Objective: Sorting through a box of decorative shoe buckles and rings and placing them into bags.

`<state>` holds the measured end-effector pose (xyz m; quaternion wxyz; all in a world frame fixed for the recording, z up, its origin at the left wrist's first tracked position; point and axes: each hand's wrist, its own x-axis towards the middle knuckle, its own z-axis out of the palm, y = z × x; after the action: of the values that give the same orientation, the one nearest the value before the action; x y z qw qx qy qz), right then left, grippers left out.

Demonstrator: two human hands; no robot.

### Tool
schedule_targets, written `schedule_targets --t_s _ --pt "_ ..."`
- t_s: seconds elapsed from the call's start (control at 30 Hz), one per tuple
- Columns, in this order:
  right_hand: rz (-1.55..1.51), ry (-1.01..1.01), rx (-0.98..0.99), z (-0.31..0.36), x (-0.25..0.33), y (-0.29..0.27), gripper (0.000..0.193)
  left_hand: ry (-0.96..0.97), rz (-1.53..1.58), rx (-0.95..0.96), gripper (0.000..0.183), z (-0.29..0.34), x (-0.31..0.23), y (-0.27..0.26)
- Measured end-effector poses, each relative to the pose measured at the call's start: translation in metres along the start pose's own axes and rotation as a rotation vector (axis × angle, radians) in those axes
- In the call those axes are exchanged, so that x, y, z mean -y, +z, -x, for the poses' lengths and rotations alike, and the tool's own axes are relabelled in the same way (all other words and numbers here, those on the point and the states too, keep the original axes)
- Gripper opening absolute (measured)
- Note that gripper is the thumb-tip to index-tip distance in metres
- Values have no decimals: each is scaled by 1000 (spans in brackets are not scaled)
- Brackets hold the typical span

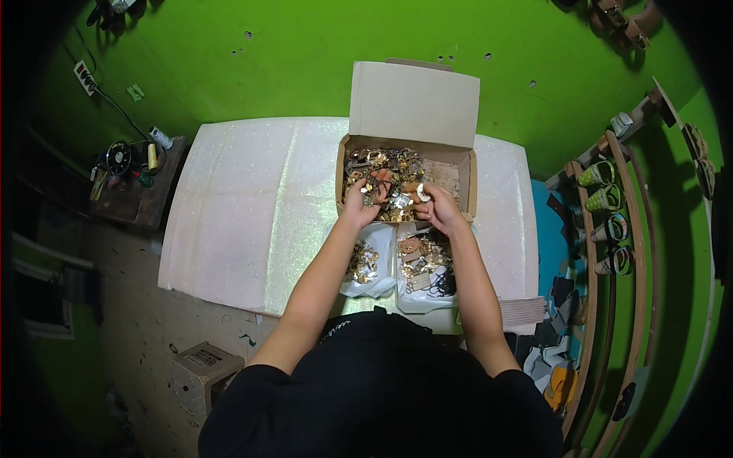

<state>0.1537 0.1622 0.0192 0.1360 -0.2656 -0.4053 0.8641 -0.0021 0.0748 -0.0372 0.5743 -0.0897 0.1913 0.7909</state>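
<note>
An open cardboard box stands on the table, full of gold, silver and dark metal pieces that look like buckles and fittings. Over its front left part, my left hand has curled fingers among the pieces; what they hold is too small to name. My right hand, at the box's front right, pinches a pale curved piece between thumb and fingers. Below my hands sit two plastic-lined trays: the left tray has small metal bits, the right tray has metal bits, tan pieces and black cord.
A pale glittery sheet covers the table. The box's raised lid leans toward the green wall. At right, a wooden rack carries sandals, with scraps on the floor beside it. A small side table with spools stands at left.
</note>
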Motion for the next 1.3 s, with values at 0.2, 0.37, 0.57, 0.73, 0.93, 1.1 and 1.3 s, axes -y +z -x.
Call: schedule_targets --t_s 0.2,0.37,0.57,0.73,0.93,1.1,1.3 --pt "12 -70 14 0 -2 -3 22 34 25 -5 23 1 3 -1" --pt "160 -232 -11 -9 -12 -12 18 34 -3 4 24 2 4 -3" --pt "110 -143 108 -6 -14 -20 18 1 67 15 28 4 4 -3" --pt "148 -209 -73 10 -13 -6 22 0 51 48 25 4 2 -4" --pt "649 -211 -102 39 -19 -25 16 15 76 75 24 3 2 -3" --pt "891 -19 -153 66 -41 -44 14 2 78 90 24 2 1 -7" --pt "878 -171 -566 67 -63 -59 15 -20 87 120 28 1 1 -10"
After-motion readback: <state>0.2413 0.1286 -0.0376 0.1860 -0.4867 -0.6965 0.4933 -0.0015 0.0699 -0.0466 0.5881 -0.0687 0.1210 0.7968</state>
